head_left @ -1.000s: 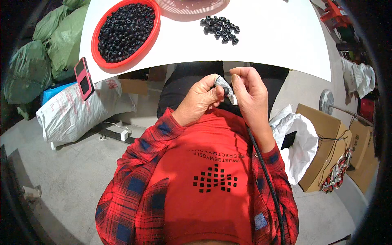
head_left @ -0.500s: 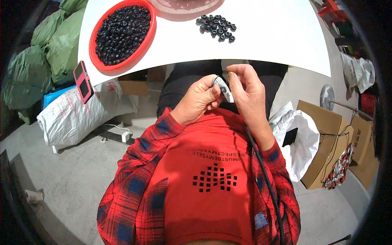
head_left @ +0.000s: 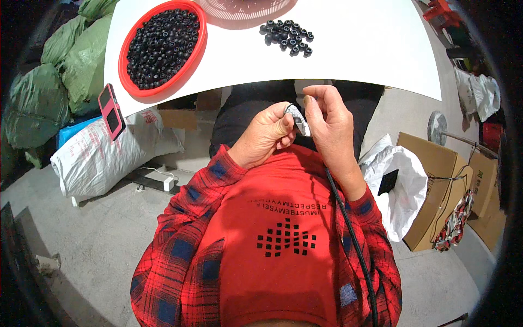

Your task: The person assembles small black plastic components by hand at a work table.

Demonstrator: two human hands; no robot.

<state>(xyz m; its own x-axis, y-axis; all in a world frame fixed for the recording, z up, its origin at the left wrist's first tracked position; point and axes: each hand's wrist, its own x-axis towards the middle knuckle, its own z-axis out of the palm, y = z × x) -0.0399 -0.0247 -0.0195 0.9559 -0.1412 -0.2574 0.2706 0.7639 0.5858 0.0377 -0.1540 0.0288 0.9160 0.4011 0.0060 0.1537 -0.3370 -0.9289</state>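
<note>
A person in a red T-shirt and red-and-blue plaid overshirt is sitting at the near edge of a white table (head_left: 370,49), working with both hands held close together just above the lap. The left hand (head_left: 267,139) is curling around and pinching a small grey-and-white speckled piece (head_left: 298,117) between thumb and forefinger, while the right hand (head_left: 327,122) is touching the same piece from the other side, its fingertips drawn together in a pinch at the top; exactly what the right fingertips are gripping is too small to tell. The piece is sitting between the two hands, below the table's edge and well apart from the goods on top.

On the table, a red round tray (head_left: 193,60) is brimming with small black ring-shaped parts, and a loose cluster of the same black rings (head_left: 287,37) is lying near the far middle, beside a pinkish perforated dish (head_left: 245,8). A red phone (head_left: 111,111) is overhanging the table's left corner. Green sacks (head_left: 38,103) and a white woven sack (head_left: 98,161) are piled on the floor to the left; cardboard boxes (head_left: 436,185) and a white plastic bag (head_left: 400,180) are standing to the right.
</note>
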